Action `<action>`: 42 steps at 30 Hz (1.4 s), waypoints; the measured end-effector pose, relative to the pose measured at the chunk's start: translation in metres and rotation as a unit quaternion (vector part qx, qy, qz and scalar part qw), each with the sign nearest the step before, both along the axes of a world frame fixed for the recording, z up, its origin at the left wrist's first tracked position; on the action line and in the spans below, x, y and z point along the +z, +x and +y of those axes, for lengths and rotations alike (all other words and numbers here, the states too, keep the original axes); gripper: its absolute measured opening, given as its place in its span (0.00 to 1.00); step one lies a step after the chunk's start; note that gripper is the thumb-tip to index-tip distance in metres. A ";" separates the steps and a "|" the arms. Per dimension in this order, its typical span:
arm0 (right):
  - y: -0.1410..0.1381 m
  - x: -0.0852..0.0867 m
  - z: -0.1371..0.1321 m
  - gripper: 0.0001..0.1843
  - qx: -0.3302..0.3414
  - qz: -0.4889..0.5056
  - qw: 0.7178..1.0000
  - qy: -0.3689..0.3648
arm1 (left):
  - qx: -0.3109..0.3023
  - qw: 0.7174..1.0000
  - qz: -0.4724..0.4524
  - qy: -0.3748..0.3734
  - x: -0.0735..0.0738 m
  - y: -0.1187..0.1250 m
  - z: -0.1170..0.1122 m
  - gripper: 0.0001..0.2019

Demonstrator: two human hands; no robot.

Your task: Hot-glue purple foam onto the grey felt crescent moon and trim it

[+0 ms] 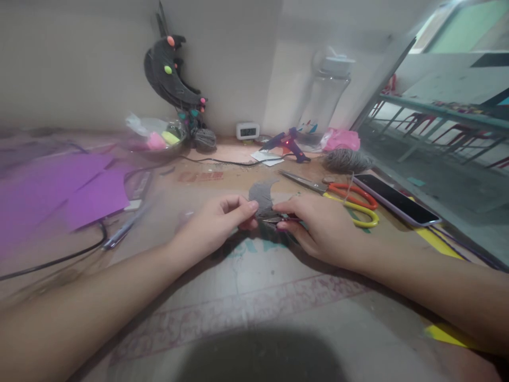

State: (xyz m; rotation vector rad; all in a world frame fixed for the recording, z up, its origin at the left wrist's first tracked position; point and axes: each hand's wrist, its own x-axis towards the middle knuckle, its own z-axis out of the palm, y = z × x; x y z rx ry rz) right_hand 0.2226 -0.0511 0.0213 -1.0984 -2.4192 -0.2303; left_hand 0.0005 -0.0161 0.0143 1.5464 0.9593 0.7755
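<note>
My left hand [217,220] pinches the lower edge of a grey curved felt piece [262,193] between thumb and fingers. My right hand [318,225] is closed around a small pair of snips [278,218], whose blades point left and meet the felt at its lower edge. Both hands rest low over the work surface near its middle.
Orange-and-yellow scissors [345,199] and a phone [397,200] lie to the right. A glue gun [288,143], grey yarn [345,159], a water bottle [328,90] and a small clock [247,130] stand at the back. Purple sheets [67,196], a bowl [159,143] and a cable [59,259] are at left.
</note>
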 end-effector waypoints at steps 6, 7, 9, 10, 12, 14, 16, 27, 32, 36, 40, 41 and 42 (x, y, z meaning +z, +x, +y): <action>0.001 0.000 0.000 0.12 -0.004 0.016 1.000 -0.016 | -0.001 1.000 -0.008 -0.016 0.000 0.001 -0.001 0.17; 0.001 0.001 0.000 0.12 0.001 0.009 1.000 -0.010 | 0.000 1.000 -0.005 -0.013 0.000 0.001 -0.001 0.17; 0.000 0.002 0.000 0.12 0.009 -0.012 1.000 -0.002 | 0.002 1.000 0.004 -0.003 0.000 0.001 -0.001 0.17; 0.000 0.002 0.000 0.13 0.012 -0.022 1.000 0.000 | 0.003 1.000 0.008 0.002 0.000 0.001 -0.001 0.17; -0.001 0.003 0.001 0.13 0.016 -0.032 0.999 0.002 | 0.004 1.000 0.013 0.006 0.001 0.002 -0.001 0.17; -0.001 0.002 0.001 0.13 0.016 -0.031 0.999 0.005 | 0.005 1.000 0.013 0.005 0.001 0.002 -0.001 0.17; -0.001 0.002 0.002 0.13 0.016 -0.028 0.999 0.013 | 0.004 1.000 0.012 0.000 0.001 0.002 -0.001 0.17; 0.000 0.001 0.002 0.11 0.015 -0.033 0.999 0.030 | -0.001 1.000 0.013 0.001 -0.001 0.001 -0.001 0.17; 0.001 0.000 0.003 0.12 0.010 -0.015 1.000 0.015 | 0.000 1.000 0.012 -0.001 -0.001 0.000 -0.001 0.17; 0.005 -0.002 0.004 0.15 -0.002 0.059 0.998 -0.011 | 0.007 1.000 -0.010 -0.004 -0.002 0.001 0.000 0.17; 0.009 -0.004 0.005 0.16 -0.002 0.087 0.996 -0.017 | 0.011 1.000 -0.022 -0.004 -0.004 0.000 0.000 0.16; 0.009 -0.004 0.005 0.15 -0.002 0.084 0.996 -0.018 | 0.011 1.000 -0.021 0.000 -0.004 0.000 0.000 0.16; 0.009 -0.004 0.005 0.15 -0.002 0.083 0.996 -0.021 | 0.011 1.000 -0.020 0.004 -0.004 0.000 0.001 0.16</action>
